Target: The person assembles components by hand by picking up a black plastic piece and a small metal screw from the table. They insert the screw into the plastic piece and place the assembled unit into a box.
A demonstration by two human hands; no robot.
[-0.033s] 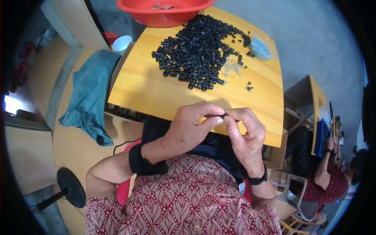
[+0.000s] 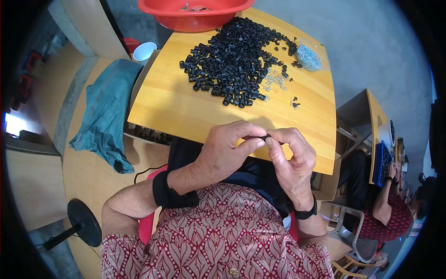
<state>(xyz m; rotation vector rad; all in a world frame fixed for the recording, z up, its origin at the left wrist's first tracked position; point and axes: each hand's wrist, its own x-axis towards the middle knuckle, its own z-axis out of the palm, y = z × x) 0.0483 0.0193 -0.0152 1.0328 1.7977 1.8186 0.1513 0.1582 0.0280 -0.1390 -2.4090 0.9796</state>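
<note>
Above the table's near edge, my left hand (image 2: 218,153) is closed in a pinch on a small black plastic fitting (image 2: 263,138). My right hand (image 2: 295,162) pinches at the right end of the same fitting, thumb and forefinger pressed together. Whether a separate small piece sits in the right fingertips is hidden. Beyond my hands a large heap of black plastic fittings (image 2: 227,65) covers the far half of the yellow wooden table (image 2: 172,114). Loose silver screws (image 2: 276,81) lie right of the heap, with a few small pieces (image 2: 295,103) nearer.
A red basin (image 2: 195,22) stands at the far edge, and a clear bag of screws (image 2: 309,58) at the far right. Boxes (image 2: 151,135) stand below the table. Left are a green sack (image 2: 104,116) and a black round base (image 2: 84,222). Another person (image 2: 385,216) works at right.
</note>
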